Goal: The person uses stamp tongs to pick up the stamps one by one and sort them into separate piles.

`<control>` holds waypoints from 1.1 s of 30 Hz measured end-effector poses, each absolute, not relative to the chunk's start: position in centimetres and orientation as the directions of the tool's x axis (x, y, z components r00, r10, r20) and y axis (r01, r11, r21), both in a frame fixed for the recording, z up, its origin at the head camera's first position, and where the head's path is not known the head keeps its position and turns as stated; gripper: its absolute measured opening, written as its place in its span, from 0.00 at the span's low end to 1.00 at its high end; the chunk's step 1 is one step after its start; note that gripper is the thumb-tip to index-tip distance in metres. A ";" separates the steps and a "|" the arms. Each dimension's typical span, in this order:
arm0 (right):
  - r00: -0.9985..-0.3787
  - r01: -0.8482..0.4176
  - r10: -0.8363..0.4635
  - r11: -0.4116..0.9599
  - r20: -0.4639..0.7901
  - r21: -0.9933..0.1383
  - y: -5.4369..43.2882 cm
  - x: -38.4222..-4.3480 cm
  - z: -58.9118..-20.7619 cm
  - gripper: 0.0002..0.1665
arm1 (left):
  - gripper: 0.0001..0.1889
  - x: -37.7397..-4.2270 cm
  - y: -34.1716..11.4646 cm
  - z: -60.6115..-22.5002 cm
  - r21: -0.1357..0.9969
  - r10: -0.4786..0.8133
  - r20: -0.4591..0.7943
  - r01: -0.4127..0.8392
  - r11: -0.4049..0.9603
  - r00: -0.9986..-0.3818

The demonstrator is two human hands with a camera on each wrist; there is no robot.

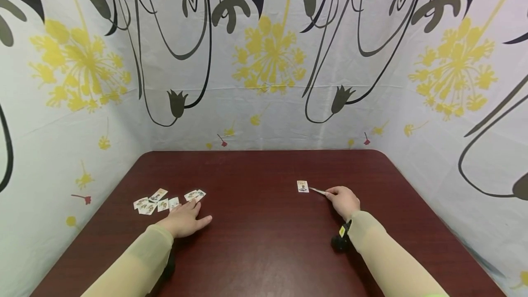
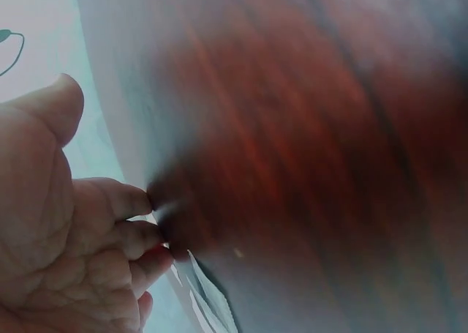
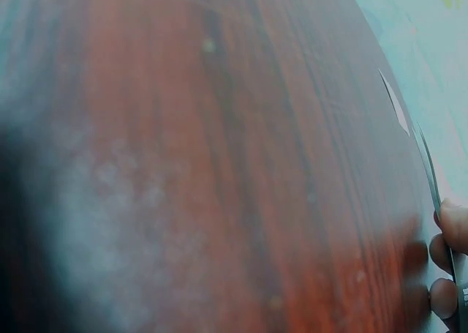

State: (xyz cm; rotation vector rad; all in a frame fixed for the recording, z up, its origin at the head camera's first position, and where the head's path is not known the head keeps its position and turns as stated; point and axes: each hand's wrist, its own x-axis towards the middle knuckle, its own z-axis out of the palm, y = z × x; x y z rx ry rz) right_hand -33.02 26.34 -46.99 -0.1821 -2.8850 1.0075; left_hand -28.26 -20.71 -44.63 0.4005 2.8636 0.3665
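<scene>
Dark red-brown wood fills the lower half of the head frame: we log a glossy table with rounded far corners, a pale sheen at bottom centre and streaky grain in both wrist views. White fabric walls close it in at the back, left and right; on them we mark yellow flower heads, grey-green buds on long dark stems, and tiny red blossoms just above the table's far edge. Faint crease runs across the back wall.

Small picture cards lie in a loose, partly overlapping spread at left of frame. Left hand has its fingers spread, fingertips at the cards nearest it. Right of centre, one single card lies face up, well apart from the spread. Right hand pinches a thin pointed metal tool, tip at that card's right edge; we can't tell whether they touch. Pale yellow sleeves enter from the bottom corners.
</scene>
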 end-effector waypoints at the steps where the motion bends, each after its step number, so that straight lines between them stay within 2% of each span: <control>1: -0.990 0.083 0.136 0.777 0.038 -0.624 26.3 -33.0 -47.0 0.12 | 0.41 -28.2 -20.7 -44.6 0.270 0.299 -0.186 0.244 0.931 -0.936; 10: -0.990 0.083 0.137 0.772 0.037 -0.630 26.4 -32.8 -46.9 0.13 | 0.39 -27.7 -19.9 -43.9 0.294 0.384 -0.205 0.317 0.902 -0.900; 22: -0.990 0.076 0.134 0.755 0.040 -0.652 26.0 -32.5 -46.8 0.12 | 0.38 -27.7 -19.0 -43.9 0.292 0.429 -0.205 0.363 0.885 -0.880; 33: -0.996 0.036 0.083 0.741 0.038 -0.670 24.4 -31.9 -46.2 0.12 | 0.38 -28.1 -17.4 -44.5 0.273 0.508 -0.208 0.449 0.851 -0.836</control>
